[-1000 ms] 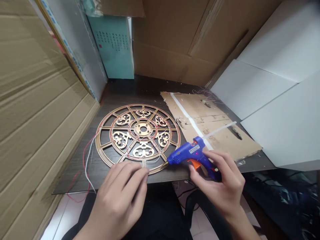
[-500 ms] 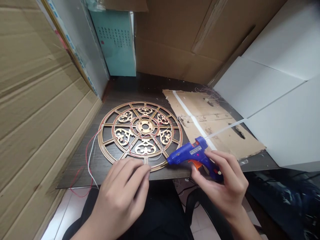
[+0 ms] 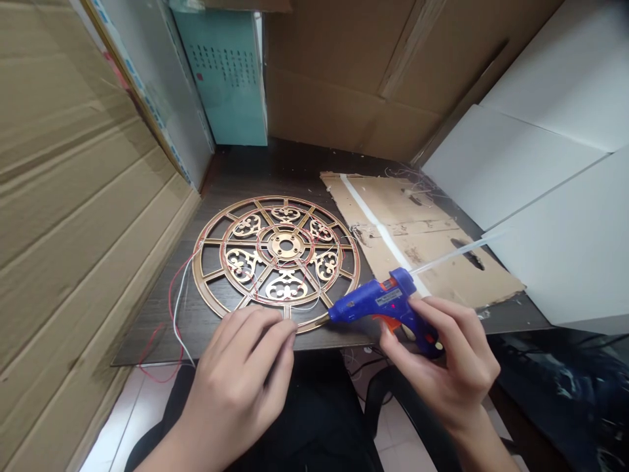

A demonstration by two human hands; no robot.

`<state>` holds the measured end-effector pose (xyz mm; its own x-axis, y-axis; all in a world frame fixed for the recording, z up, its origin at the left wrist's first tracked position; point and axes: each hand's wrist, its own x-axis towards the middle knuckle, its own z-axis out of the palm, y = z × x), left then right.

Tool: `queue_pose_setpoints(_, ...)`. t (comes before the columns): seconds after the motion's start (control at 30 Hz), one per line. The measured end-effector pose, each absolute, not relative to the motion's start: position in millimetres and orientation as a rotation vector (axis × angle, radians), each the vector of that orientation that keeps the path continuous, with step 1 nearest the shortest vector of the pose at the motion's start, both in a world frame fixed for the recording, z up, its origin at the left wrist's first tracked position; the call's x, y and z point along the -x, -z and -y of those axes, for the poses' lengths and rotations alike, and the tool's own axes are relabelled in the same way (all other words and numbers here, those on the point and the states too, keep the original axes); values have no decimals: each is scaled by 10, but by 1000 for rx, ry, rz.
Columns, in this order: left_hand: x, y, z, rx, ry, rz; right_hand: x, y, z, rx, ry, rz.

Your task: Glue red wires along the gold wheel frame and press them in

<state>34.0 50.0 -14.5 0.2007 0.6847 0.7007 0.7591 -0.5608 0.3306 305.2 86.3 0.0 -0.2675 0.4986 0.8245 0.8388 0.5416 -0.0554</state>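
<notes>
A round gold openwork frame [image 3: 299, 247] with scroll ornaments lies flat on the dark table, thin red and white wires running round its rings. My left hand [image 3: 246, 367] is closed at its near rim, fingers together and fingertips on the edge. My right hand [image 3: 452, 367] grips the handle of a blue glue gun [image 3: 366, 301], thumb by the orange trigger. A small red light glows on its body. The nozzle points left, at the near right rim, and a clear glue stick [image 3: 449, 254] sticks out behind. My left palm hides part of the rim.
A worn cardboard sheet [image 3: 432, 246] with a white strip lies right of the frame. Red and white wires [image 3: 175, 321] hang over the table's left front edge. Cardboard [image 3: 339, 85] stands behind, with a teal box [image 3: 226, 85] at back left and white boxes [image 3: 531, 157] on the right.
My right hand and the glue gun have shifted slightly right, the nozzle staying at the rim. The left hand keeps its place at the edge. The view has tilted a little.
</notes>
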Motion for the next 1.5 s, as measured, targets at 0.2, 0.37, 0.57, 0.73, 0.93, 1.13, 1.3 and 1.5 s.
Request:
queue_pose_setpoints(0.2, -357, 142, -513, 2357, 1298, 1432, -3047, -7, -852, 1072, 514, 1947)
queue_pose_setpoints(0.37, -354, 146, -504, 2364, 1309, 1430, -3056, 15, -858, 1070, 511, 1937)
queue_pose_setpoints(0.57, -362, 143, -512, 2355, 1293, 1436, -3065, 14, -843, 1061, 537, 1942)
queue_pose_setpoints(0.73, -367, 133, -525, 2357, 1298, 1430, -3079, 23, -839, 1080, 534, 1926)
queue_pose_setpoints(0.93, -358, 140, -517, 2365, 1289, 1427, -3056, 11, -852, 1089, 551, 1917)
queue_pose_setpoints(1.13, -361, 137, -525, 2356, 1295, 1416, -3071, 15, -844, 1122, 452, 1879)
queue_pose_setpoints(1.3, -356, 133, -515, 2339, 1275, 1416, -3242, -77, -935, 1246, 325, 1827)
queue_pose_setpoints(1.5, -353, 127, -511, 2339, 1285, 1400, -3698, -99, -1385, 1612, 197, 1710)
